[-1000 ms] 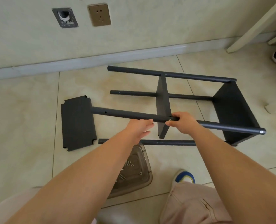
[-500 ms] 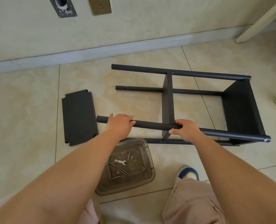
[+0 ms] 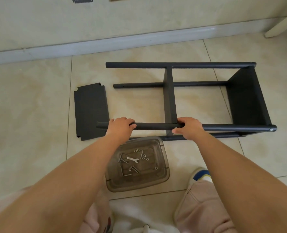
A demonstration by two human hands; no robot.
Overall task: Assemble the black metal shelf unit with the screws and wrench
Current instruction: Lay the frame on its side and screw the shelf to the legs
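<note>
Both forearms extend forward and down from the lower frame edge, palms facing down. Left hand (image 3: pixel 120 126) curls over the near upper black metal tube (image 3: pixel 156 125) close to its free left end, fingers wrapped over the top. Right hand (image 3: pixel 189 127) grips the same tube where the middle black shelf panel (image 3: pixel 169 96) meets it.

The black metal shelf unit (image 3: pixel 245 98) lies on its side on the beige tiled floor (image 3: pixel 30 106). A loose black shelf panel (image 3: pixel 91 111) lies flat just left of it. A clear plastic tray (image 3: pixel 163 175) beneath the forearms holds silver screws (image 3: pixel 134 169) and a small silver wrench (image 3: pixel 132 159).
</note>
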